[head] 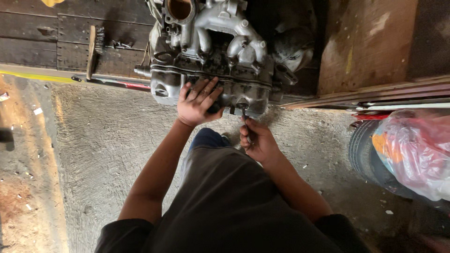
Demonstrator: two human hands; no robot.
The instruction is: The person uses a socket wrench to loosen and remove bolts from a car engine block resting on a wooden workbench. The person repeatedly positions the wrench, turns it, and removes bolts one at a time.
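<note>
A grey metal engine block [213, 51] with an intake manifold stands on dark wooden boards at the top centre. My left hand [197, 103] lies flat with fingers spread on the near face of the engine. My right hand [257, 140] grips a slim dark tool [245, 118], whose tip points up into the engine's lower front edge. What kind of tool it is I cannot tell. My dark shirt fills the lower middle of the view.
A wire brush [93, 49] with a wooden handle lies on the boards at the left. A tyre [364, 152] with a red and clear plastic bag [415, 150] on it sits at the right. Rough concrete floor [108, 150] lies underfoot. Brown boards [365, 42] lean at the upper right.
</note>
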